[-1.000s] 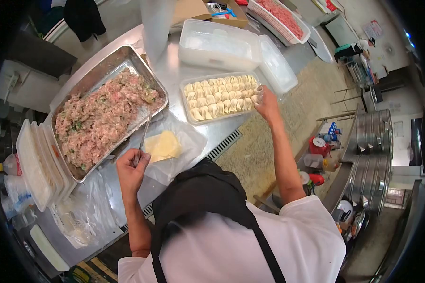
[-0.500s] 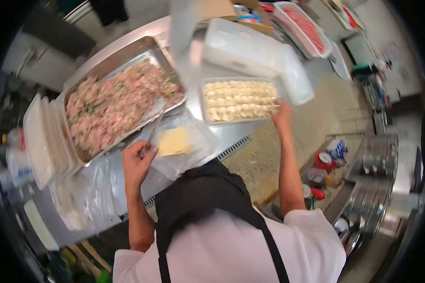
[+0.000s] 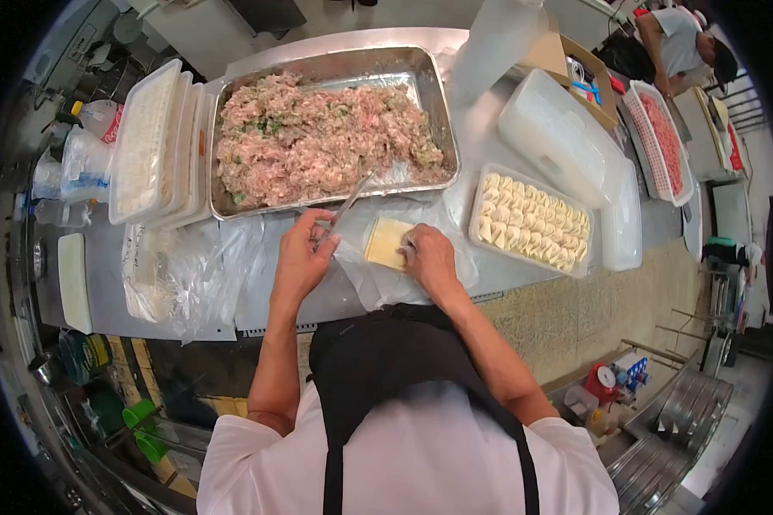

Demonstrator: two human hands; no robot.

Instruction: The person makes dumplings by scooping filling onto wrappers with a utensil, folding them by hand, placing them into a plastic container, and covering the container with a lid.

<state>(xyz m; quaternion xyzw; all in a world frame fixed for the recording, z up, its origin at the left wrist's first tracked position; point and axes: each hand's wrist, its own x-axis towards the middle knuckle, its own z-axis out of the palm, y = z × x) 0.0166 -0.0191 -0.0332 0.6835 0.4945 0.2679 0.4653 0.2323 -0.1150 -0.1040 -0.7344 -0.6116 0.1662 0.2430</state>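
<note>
My left hand [image 3: 304,253] is closed on a thin metal spatula [image 3: 349,202], whose far end reaches to the front rim of the steel tray [image 3: 452,129]. Minced meat with green bits [image 3: 318,133] fills much of that tray. With bent fingers, my right hand [image 3: 428,257] touches the right side of the stack of yellow wrappers [image 3: 387,243], which lies on clear plastic. Whether it grips a wrapper is hidden. Right of it stands a plastic box [image 3: 524,251] with rows of folded dumplings [image 3: 532,219].
Lidded white boxes [image 3: 146,142] stand left of the meat tray, with plastic bags [image 3: 219,275] in front. Behind the dumplings lie a clear container [image 3: 558,133] and lid [image 3: 622,227]. A white basket [image 3: 661,142] holds red meat. Another person [image 3: 674,43] is at the back right.
My right hand has left the dumpling box and come to the wrappers. My left hand still holds the spatula. The whole view has turned, so the tray appears further right.
</note>
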